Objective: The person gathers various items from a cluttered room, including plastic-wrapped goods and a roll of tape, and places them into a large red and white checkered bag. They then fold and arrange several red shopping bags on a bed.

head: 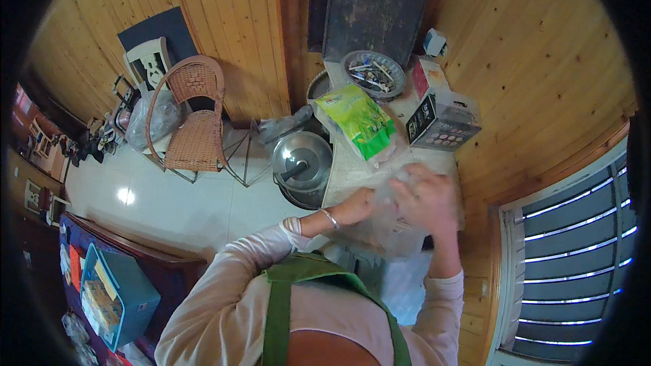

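Between my hands is a clear plastic bag (394,231), its lower part hanging over the near end of the light tabletop. My left hand (356,206), with a silver bangle at the wrist, grips the bag's left edge. On the other side my right hand (424,195) is blurred, with its fingers curled on the upper part of the bag. What the bag holds is too blurred to tell. A green and yellow printed pouch (358,119) lies on the table just beyond my hands.
A round basket of pens and small items (374,73) stands at the table's far end. Boxes (445,119) line its right side by the wood-panelled wall. Left of the table is a pot with a glass lid (302,160). A wicker chair (190,134) stands farther left.
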The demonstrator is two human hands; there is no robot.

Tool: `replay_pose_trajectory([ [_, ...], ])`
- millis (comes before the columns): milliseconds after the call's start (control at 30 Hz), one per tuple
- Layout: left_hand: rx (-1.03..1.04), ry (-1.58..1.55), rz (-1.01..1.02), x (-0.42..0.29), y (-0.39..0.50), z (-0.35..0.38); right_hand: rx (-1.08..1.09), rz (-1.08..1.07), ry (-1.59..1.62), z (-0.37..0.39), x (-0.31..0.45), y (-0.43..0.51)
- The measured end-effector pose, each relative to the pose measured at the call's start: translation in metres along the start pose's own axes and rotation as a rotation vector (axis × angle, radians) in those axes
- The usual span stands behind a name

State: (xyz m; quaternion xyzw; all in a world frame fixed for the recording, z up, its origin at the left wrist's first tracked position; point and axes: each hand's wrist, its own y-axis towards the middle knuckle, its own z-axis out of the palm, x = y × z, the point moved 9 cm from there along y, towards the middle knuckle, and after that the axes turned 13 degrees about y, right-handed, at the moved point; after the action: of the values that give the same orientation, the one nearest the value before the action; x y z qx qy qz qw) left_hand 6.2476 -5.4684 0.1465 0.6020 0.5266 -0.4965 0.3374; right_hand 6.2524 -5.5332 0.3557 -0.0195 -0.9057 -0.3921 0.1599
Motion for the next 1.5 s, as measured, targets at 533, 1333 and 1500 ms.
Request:
replay_pose_trajectory([
  [533,0.243,0.768,0.168,-0.009,0.005,0.019,0.078,0.659,1.065,0.119,-0.071,-0.007],
  [1333,0.320,-0.670,0.124,0.000,0.058,-0.034,0.427,0.447,-0.128,0.086,-0.031,-0.052],
  [1500,0.181,0.204,0.380,-0.031,0.051,-0.037,0.003,0.998,0.589,0.048,-0.092,-0.077],
])
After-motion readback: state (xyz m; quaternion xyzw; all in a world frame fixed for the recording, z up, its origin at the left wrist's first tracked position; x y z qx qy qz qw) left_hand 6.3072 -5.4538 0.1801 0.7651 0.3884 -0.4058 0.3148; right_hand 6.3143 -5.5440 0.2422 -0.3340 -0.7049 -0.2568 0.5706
